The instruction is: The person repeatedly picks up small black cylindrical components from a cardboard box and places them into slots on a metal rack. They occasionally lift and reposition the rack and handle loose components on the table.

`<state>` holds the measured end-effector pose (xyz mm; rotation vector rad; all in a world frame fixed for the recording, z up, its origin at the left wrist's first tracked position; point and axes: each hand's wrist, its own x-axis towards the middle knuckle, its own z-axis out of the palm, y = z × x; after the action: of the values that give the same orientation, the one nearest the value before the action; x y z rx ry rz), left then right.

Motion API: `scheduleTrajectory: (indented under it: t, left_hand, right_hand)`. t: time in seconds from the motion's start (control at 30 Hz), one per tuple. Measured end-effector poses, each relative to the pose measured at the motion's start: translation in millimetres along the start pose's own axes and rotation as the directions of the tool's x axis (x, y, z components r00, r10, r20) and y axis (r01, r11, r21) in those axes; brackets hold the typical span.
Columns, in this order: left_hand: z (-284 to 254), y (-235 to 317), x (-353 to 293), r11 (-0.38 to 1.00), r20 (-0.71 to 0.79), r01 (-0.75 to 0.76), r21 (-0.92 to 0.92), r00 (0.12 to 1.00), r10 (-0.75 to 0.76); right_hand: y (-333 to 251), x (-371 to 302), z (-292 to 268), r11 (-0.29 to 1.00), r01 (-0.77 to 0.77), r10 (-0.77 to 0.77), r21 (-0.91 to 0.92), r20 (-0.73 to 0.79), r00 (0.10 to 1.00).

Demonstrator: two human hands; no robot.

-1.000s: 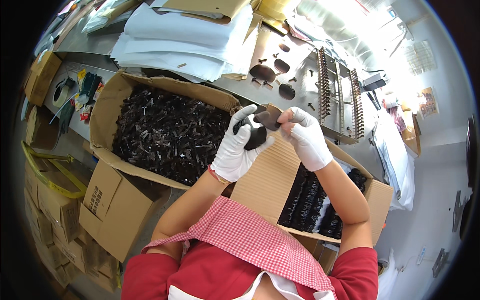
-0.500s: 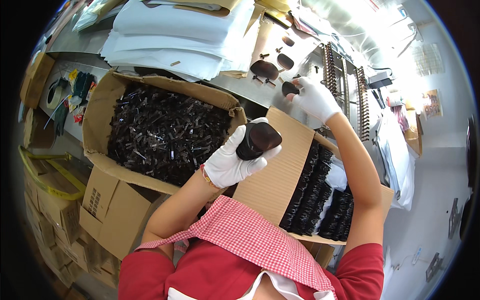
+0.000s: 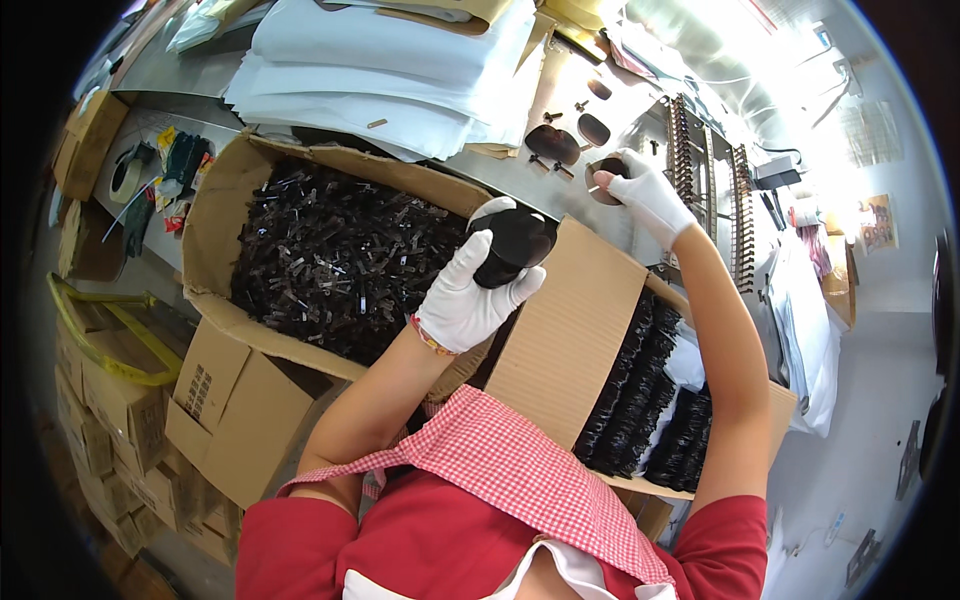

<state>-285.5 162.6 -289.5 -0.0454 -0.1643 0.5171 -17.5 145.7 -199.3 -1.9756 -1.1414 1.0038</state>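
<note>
My left hand [image 3: 463, 302], in a white glove with the fingertips bared, is wrapped round a stack of dark sunglass lenses [image 3: 512, 245] over the gap between two boxes. My right hand [image 3: 650, 203], gloved likewise, pinches a single tinted lens [image 3: 602, 188] above the metal table. Beside that lens lie a larger brown lens [image 3: 553, 146], a smaller one [image 3: 594, 130] and small dark pins or screws [image 3: 538, 163]. Left of my left hand an open carton [image 3: 215, 225] holds a heap of small dark plastic pieces [image 3: 340, 255].
Below my right arm, an open carton [image 3: 545, 345] holds rows of dark stacked parts [image 3: 628, 405]. A metal rack with coiled springs [image 3: 708, 190] stands beyond my right wrist. White paper sheets [image 3: 370, 70] are piled at the back. Cartons [image 3: 240, 420] and a yellow frame [image 3: 115, 340] fill the left.
The lens in my right hand has turned and shows more of its face. My left hand has tilted its stack, whose top lens now looks darker. The whole view has shifted slightly.
</note>
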Motion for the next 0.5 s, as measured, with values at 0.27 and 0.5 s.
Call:
scheduleTrajectory:
  t: [0.27, 0.5]
  left_hand:
    - [2, -9, 14, 0.997, -0.095, 0.067, -0.024, 0.993, -0.069]
    - [21, -7, 27, 0.957, -0.049, 0.047, 0.287, 0.998, -0.034]
  right_hand:
    - [-69, -80, 60, 0.976, 0.211, -0.215, -0.056, -0.066, 0.974]
    - [-80, -75, 71, 0.601, 0.494, -0.645, -0.629, -0.016, 0.764]
